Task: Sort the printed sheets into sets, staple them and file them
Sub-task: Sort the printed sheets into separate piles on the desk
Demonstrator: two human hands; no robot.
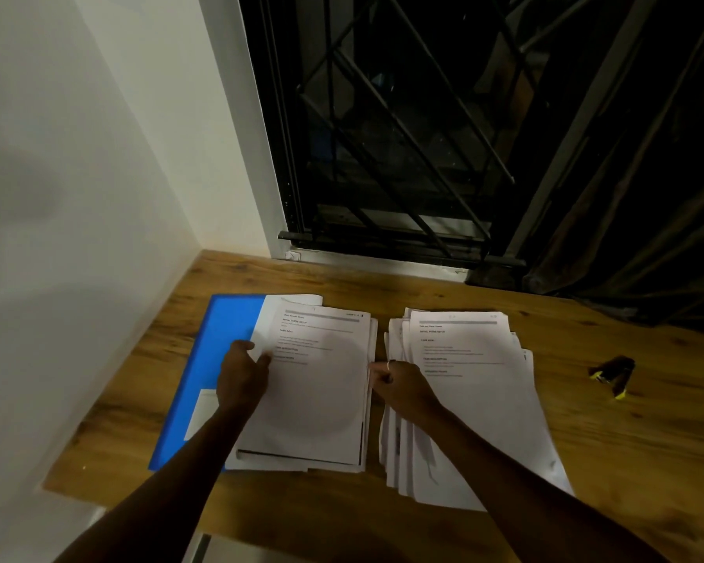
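Two piles of printed sheets lie on the wooden desk (626,432). The left pile (322,384) rests partly on an open blue folder (204,371). My left hand (242,375) grips that pile's left edge, thumb on top of the top sheet. My right hand (399,384), a ring on one finger, pinches the same pile's right edge. The right pile (472,396) is loosely fanned and my right forearm crosses its lower part. A dark stapler with yellow ends (612,375) lies to the right of the piles.
A white wall (78,197) borders the desk on the left. A dark window with a metal grille (403,136) stands behind the desk, and a dark curtain (647,237) hangs at the back right. The desk's front edge runs near the bottom left.
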